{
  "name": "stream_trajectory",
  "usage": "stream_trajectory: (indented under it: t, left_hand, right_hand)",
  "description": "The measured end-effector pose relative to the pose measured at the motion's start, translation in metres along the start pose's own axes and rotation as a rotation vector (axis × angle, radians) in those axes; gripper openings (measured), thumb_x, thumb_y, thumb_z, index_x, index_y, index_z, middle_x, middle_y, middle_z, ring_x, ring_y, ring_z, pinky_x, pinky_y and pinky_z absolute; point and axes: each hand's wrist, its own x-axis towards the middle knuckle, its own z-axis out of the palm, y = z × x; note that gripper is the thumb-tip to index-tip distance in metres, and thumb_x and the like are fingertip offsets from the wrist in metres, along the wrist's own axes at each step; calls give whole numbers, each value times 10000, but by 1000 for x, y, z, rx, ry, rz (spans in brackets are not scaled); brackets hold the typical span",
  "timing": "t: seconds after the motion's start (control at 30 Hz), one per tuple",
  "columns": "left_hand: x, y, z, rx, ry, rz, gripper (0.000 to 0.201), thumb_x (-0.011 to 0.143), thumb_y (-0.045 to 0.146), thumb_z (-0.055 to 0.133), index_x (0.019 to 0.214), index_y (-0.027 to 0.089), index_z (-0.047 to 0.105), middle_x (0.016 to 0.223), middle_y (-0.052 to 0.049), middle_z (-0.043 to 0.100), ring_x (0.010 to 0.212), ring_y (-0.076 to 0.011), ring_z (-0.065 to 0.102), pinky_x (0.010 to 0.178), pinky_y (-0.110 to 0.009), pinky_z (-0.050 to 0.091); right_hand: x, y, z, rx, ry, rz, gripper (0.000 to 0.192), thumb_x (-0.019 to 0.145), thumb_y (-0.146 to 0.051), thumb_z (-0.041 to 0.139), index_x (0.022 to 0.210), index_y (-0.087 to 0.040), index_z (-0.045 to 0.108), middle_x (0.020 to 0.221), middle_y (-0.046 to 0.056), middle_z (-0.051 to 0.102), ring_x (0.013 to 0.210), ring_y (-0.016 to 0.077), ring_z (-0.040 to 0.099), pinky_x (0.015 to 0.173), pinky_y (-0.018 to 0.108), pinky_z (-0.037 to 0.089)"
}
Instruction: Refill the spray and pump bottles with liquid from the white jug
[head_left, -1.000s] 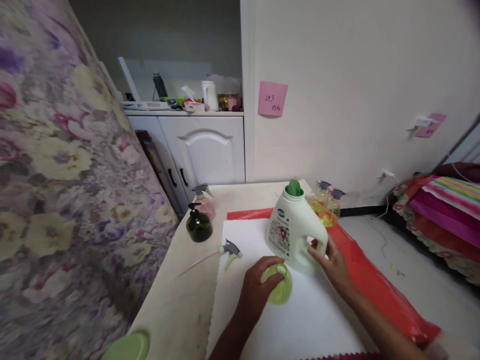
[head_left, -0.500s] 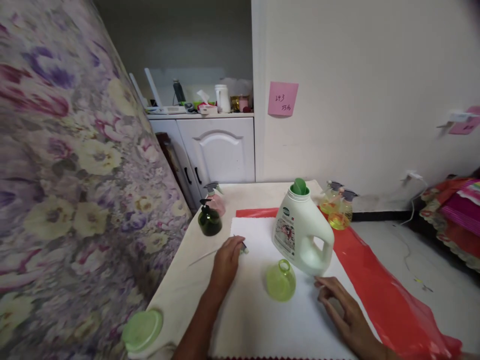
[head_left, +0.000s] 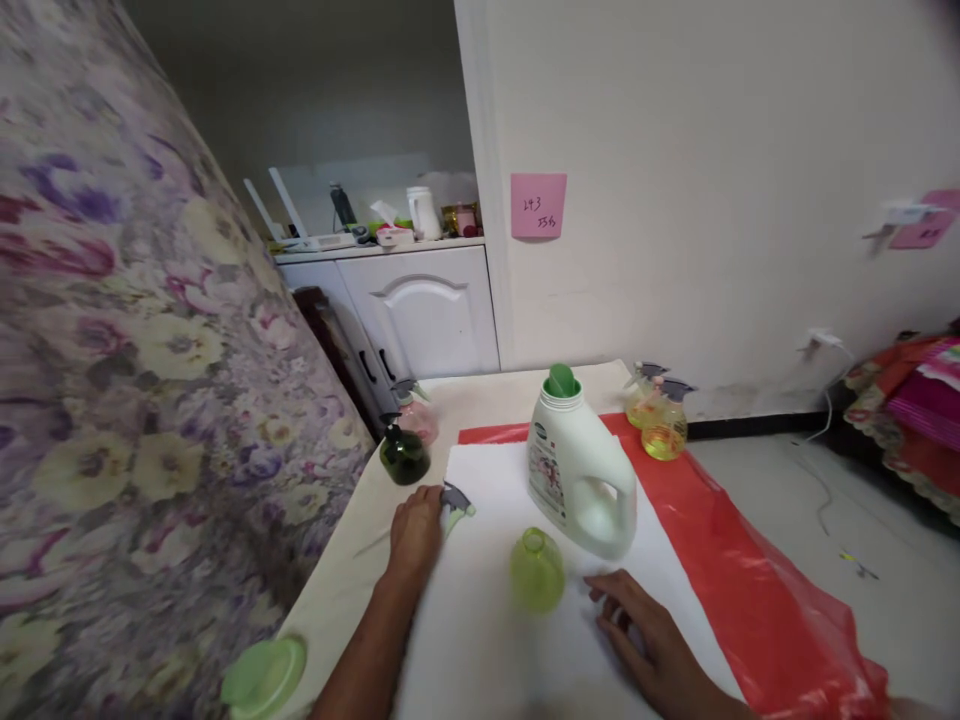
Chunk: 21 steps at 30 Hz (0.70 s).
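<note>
The small green bottle (head_left: pixel 537 571) has been let go and is now left standing by itself, neck open, on the white cloth (head_left: pixel 480 640), just near of the big white jug (head_left: pixel 579 472), which has also been released. The left hand (head_left: pixel 415 527) has been carried out to the left edge of the cloth and is now laid over the grey-and-green spray head (head_left: pixel 454 500), whose thin dip tube (head_left: pixel 373 545) trails off to the near left across the pale surface (head_left: pixel 352 590). The fingers are curled down onto the trigger piece, but whether it is already pinched or only touched cannot be told from this angle. The right hand (head_left: pixel 649 640) has been drawn back from the jug handle and is rested flat on the cloth at the near right of the green bottle, fingers loosely spread, nothing held. So the grip on both containers has been given up within the last second, and the attention has been moved to the loose sprayer; judged from that, the stage with the open-necked bottle seems to be finished and its spray head is being collected. Farther off, a dark green pump bottle (head_left: pixel 403 455) and a pink sprayer (head_left: pixel 418 418) are seen at the far left, two yellow spray bottles (head_left: pixel 657 422) at the far right on the red sheet (head_left: pixel 757 590), and a green lid (head_left: pixel 264 676) at the near left corner.
</note>
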Motion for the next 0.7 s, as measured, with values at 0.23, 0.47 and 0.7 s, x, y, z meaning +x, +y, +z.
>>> stream_trajectory:
  t: [0.23, 0.47, 0.7]
  left_hand:
    - [-13, 22, -44, -445, 144, -151, 247, 652, 230, 679, 897, 210, 664, 886, -38, 702, 852, -246, 631, 844, -384, 472]
    - [-52, 69, -67, -1050, 156, -285, 226, 663, 188, 716, 862, 148, 618, 823, -51, 710, 705, -141, 680, 706, -262, 564]
    - [-86, 137, -76, -1380, 155, -190, 300, 641, 152, 792, 908, 142, 655, 919, -56, 732, 805, -129, 682, 773, -217, 549]
  right_hand:
    - [5, -5, 1, 71, 116, 41, 384, 829, -162, 548, 1196, -272, 530, 1035, 55, 593, 869, 191, 611, 744, 322, 530]
    - [-4, -1, 3, 96, 79, 30, 420, 779, -118, 531, 1179, -248, 544, 1026, 48, 591, 808, 164, 609, 689, 307, 534]
    - [-12, 5, 4, 82, 63, 1, 427, 767, -94, 530, 1167, -241, 562, 983, 34, 587, 750, 142, 604, 678, 292, 529]
